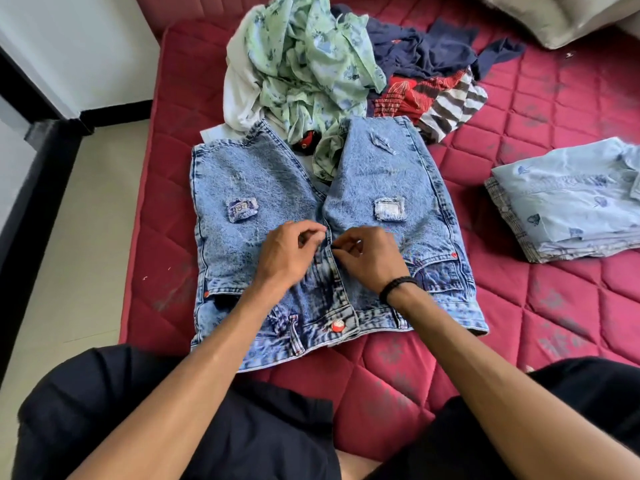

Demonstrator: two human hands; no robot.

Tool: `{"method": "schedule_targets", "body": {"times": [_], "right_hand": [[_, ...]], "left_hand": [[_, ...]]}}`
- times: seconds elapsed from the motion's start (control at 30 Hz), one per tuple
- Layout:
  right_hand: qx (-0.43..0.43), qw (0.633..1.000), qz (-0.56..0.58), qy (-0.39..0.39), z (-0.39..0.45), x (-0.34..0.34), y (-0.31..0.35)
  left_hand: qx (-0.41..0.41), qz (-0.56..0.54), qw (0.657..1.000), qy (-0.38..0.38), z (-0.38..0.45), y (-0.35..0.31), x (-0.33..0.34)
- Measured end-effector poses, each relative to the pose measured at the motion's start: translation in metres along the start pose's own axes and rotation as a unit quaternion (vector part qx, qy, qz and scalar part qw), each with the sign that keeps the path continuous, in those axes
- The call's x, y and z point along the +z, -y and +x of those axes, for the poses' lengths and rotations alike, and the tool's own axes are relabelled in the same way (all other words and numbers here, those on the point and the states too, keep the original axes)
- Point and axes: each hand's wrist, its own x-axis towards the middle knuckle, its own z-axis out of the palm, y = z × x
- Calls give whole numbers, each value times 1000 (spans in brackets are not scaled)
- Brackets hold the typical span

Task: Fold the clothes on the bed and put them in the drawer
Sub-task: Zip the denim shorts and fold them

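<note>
A pair of acid-washed blue denim shorts [322, 223] lies flat, front up, on the red quilted mattress [519, 306], waistband toward the person at 6 o'clock and both legs spread toward 12. Its red round button [337, 325] sits fastened at the waistband. Both hands meet at the fly just above it: the left hand [287, 254] and the right hand [370, 259], a black beaded bracelet [396, 287] on its wrist, have curled fingers pinching the denim at the fly seam, nearly touching each other. At 12 o'clock, touching the leg hems, is a crumpled heap: a pale green floral garment [304, 64], navy cloth [433, 46], red patterned fabric [412, 95] and a grey-and-white striped piece [453, 109]. At 3 o'clock, well apart, rests a folded stack of light blue printed clothes [571, 202].
</note>
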Motion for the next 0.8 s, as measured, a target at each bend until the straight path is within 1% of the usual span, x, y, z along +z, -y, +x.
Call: {"method": "schedule_targets", "body": {"times": [0.07,0.13,0.23,0.3,0.33,0.4,0.47,0.53,0.63,0.7,0.8], "right_hand": [[-8,1000,-3,18,3,0,0],[-5,999,-14,40,4,2,-2],[14,1000,-5,21,2,11,-7],[15,1000,11,11,1,14,-8],[11,1000,12,22,1,15,-8],[0,999,-10,53,-1,18,-6],[-9,998,-42,37,-4,22,-5],[-20,999,-48,-1,-7,25,-5],[-56,995,-76,-19,-12,26,-5],[-84,991,-107,-7,-14,25,-3],[-85,990,-115,14,-9,24,-2]], "left_hand": [[-63,-18,997,39,21,7,3],[-108,-30,992,49,34,11,5],[-156,-24,986,58,46,14,11],[-170,-20,984,54,49,15,12],[-174,-21,983,54,49,16,13],[-183,-19,982,52,50,17,16],[-186,-22,981,55,49,15,16],[-191,-39,977,86,52,16,11],[-199,-109,958,174,53,16,-3],[-201,-127,952,195,56,19,-4],[-203,-131,950,198,55,18,-2]]}}
